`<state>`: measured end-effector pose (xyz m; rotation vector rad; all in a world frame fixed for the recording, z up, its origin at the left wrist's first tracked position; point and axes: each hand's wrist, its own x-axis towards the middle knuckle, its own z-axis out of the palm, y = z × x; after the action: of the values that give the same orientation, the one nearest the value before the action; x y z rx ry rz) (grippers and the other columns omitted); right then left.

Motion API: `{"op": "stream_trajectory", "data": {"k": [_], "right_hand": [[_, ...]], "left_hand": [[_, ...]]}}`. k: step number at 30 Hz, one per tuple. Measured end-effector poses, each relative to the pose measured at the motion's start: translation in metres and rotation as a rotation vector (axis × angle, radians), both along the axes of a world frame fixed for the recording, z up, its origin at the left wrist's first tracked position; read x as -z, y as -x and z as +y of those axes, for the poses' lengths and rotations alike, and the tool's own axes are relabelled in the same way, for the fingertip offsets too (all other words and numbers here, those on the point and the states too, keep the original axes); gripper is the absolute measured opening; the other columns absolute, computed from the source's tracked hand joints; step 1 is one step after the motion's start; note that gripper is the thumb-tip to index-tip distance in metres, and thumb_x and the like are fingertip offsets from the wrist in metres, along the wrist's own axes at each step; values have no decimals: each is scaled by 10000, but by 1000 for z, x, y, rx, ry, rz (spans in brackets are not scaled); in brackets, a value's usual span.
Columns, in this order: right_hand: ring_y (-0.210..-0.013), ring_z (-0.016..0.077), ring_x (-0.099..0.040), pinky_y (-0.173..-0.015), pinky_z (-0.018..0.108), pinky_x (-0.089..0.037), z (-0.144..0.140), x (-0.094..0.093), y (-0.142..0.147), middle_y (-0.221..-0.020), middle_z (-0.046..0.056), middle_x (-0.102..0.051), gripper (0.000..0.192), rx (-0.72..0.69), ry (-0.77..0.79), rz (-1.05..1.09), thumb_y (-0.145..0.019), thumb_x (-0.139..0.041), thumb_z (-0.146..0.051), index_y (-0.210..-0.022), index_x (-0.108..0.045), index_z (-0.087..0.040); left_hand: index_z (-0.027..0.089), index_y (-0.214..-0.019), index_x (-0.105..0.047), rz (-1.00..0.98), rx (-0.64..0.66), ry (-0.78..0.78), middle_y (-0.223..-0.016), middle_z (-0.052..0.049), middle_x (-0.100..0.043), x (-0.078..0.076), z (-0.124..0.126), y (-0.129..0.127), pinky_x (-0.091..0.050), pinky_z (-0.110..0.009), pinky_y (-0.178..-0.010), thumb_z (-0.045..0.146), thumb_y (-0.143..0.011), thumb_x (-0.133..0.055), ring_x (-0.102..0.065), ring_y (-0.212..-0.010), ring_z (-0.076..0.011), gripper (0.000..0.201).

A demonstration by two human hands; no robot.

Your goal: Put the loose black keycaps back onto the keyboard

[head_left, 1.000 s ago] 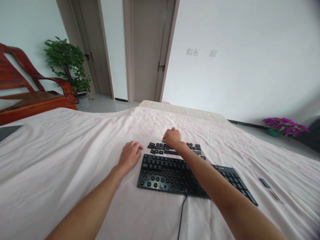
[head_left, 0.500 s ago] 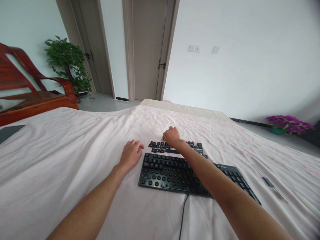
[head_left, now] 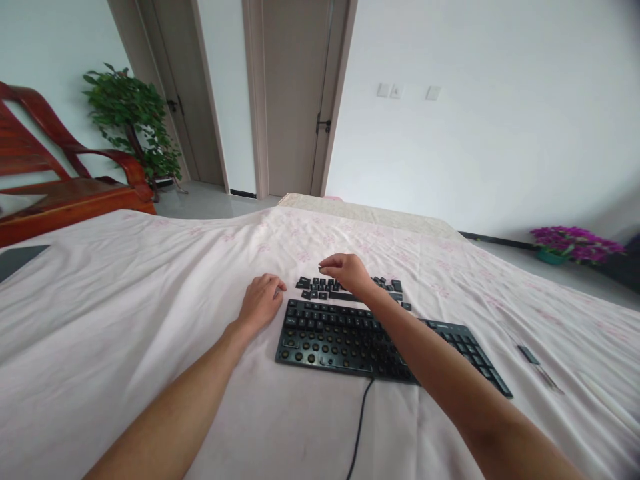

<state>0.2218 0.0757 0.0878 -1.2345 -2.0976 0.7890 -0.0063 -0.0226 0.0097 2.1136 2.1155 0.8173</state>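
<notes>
**On the bedsheet: keyboard with its loose keycaps**

Beyond the keyboard, a flat black slab lying on the pale, wrinkled sheet, loose keycaps sat in rough rows, small, square and dark, with one long bar among them. Many keyboard sockets nearest its front edge stood bare, showing round rings where caps belonged; caps covered its back rows and its right end. A thin black cable ran from the keyboard's front edge toward the camera.

Right hand was raised just over the keycap rows behind the keyboard, thumb and forefinger pinched together at the tips on something small and dark; too tiny to say for certain that it was a cap. Left hand lay on the sheet just left of the keyboard's back corner, fingers loosely curled, holding nothing visible.

Right of the keyboard, well apart, a slim dark tool lay on the cloth.
</notes>
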Motion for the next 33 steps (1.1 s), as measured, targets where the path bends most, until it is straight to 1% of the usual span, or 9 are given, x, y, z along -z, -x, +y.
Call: {"op": "stream_trajectory", "data": {"k": [2, 5, 7, 9, 14, 18, 21, 29, 33], "right_hand": [[-687, 146, -615, -634, 266, -439, -15, 1, -6, -804, 24, -747, 189, 16, 261, 373, -699, -790, -290, -865, -759, -203], [-574, 87, -533, -499, 212, -365, -37, 1, -14, -786, 17, -724, 295, 31, 583, 708, -601, -863, -320, -831, -734, -188], [-540, 61, -497, -449, 184, -318, -49, 0, -19, -790, 11, -715, 329, 32, 754, 842, -564, -893, -304, -809, -711, -182], [-541, 51, -502, -435, 162, -312, -58, -2, -22, -798, 1, -711, 345, 26, 890, 925, -551, -909, -259, -800, -684, -181], [-561, 57, -543, -441, 144, -344, -71, -5, -24, -775, -23, -699, 400, 24, 1115, 1041, -547, -924, -218, -835, -649, -178], [-569, 56, -549, -449, 139, -353, -79, -7, -23, -772, -18, -700, 425, -5, 1164, 1062, -537, -935, -217, -852, -655, -162], [-570, 53, -545, -450, 138, -347, -83, -9, -23, -776, -20, -702, 447, -15, 1123, 1065, -506, -949, -226, -847, -666, -162], [-577, 60, -509, -465, 180, -320, -88, -8, -30, -817, -14, -705, 387, 16, 850, 1019, -515, -941, -316, -760, -669, -191], [-571, 76, -472, -486, 213, -307, -91, -3, -36, -708, -22, -663, 315, 44, 688, 929, -554, -908, -367, -709, -690, -201]], "left_hand": [[235, -950, -648, 1, 5, -8, -1104, -46, -629, -1, -1, 0, -400, -382, -964, 165, -832, -517, -535, -1054, -237, 190], [234, -940, -644, 5, 6, -14, -1099, -44, -631, -1, -1, -1, -401, -376, -954, 160, -829, -513, -538, -1045, -232, 186], [235, -939, -643, 6, 2, -13, -1102, -45, -631, -1, -1, -1, -400, -376, -948, 159, -828, -510, -537, -1049, -234, 189], [236, -939, -644, 5, 0, -9, -1104, -46, -632, 0, -1, -1, -398, -376, -948, 162, -827, -509, -534, -1057, -235, 191], [243, -939, -647, -2, -5, 0, -1117, -43, -631, 2, 1, -1, -390, -371, -957, 164, -820, -511, -529, -1072, -234, 197], [243, -938, -649, 5, -5, -1, -1110, -45, -634, 2, 1, -1, -389, -365, -954, 169, -821, -511, -531, -1065, -232, 195], [243, -946, -651, 9, -10, 3, -1116, -47, -632, 1, 1, -1, -391, -367, -950, 172, -824, -511, -530, -1063, -234, 199], [242, -942, -650, 16, -11, -2, -1112, -43, -634, 3, 2, 0, -396, -359, -945, 161, -819, -509, -533, -1053, -229, 204], [240, -944, -651, 16, -10, 3, -1127, -42, -635, 2, 1, -1, -397, -359, -953, 162, -823, -506, -533, -1064, -228, 204]]}}
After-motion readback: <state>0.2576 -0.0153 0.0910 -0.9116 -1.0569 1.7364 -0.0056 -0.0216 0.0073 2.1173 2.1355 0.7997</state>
